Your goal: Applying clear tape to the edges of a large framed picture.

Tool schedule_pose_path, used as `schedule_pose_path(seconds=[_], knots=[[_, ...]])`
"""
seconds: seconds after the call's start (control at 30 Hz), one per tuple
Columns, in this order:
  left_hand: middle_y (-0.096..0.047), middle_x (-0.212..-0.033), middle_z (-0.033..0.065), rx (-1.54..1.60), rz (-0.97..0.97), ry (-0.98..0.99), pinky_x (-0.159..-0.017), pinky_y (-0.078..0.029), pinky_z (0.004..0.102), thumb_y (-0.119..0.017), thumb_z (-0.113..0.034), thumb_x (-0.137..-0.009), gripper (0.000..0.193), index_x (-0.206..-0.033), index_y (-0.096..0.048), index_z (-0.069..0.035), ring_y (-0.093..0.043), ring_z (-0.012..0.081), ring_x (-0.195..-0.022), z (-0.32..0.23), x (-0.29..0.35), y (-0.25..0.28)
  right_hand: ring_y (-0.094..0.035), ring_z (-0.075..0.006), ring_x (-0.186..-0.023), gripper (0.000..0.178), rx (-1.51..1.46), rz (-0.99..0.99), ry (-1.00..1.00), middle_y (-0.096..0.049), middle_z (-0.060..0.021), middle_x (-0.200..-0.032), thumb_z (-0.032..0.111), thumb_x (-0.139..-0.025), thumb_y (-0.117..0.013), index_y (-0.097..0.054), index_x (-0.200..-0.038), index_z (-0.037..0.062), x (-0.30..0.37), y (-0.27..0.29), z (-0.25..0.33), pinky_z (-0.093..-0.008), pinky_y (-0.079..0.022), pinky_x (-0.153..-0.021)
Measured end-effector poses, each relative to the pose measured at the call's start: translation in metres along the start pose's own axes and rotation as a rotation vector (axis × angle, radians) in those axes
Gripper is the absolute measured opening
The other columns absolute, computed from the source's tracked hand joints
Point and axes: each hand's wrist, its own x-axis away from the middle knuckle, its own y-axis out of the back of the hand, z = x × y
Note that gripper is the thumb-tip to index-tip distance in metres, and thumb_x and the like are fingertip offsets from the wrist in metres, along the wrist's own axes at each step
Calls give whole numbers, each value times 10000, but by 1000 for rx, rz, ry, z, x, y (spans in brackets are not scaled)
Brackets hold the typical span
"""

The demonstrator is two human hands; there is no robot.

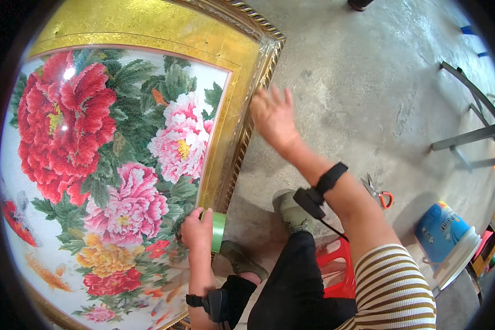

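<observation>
Holding green tape is the left hand; the bucket seems lidded.

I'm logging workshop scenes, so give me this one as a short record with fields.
Main item: flower picture in a gold frame
Left hand: holding a green roll at the frame's side
Right hand: blurred, fingers spread, by the frame's edge; contact unclear
On floor, right: orange-handled scissors, blue bucket
Near legs: red stool, partly hidden
</observation>
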Motion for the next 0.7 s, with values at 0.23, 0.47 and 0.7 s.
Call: schedule_pose_path(seconds=[0.23,0.47,0.7], knots=[[-615,-907,183,39,-9,-43,-753,-446,428,-566,-425,-734,396,-1010,-626,-148,-573,357,-870,4,-2,-4,-330,-373,-1195,432,411,-27,-157,-450,-229,-1209,134,-774,-445,-455,-1134,-105,-71,-2,-31,-482,-259,-979],[-616,-916,181,52,16,-23,-763,-441,424,-567,-416,-734,401,-1018,-621,-138,-573,351,-881,-2,-2,0,-315,-413,-1211,462,339,95,84,-399,-252,-1263,162,-786,-405,-456,-1150,-118,21,-22,30,-493,-203,-1011],[-614,-916,184,6,23,-7,-758,-441,427,-554,-411,-745,393,-1020,-620,-138,-572,347,-882,-4,-3,-5,-448,-336,-1088,314,-85,146,306,-530,-178,-1075,129,-748,-478,-546,-1011,-28,73,-10,62,-498,-252,-991]])
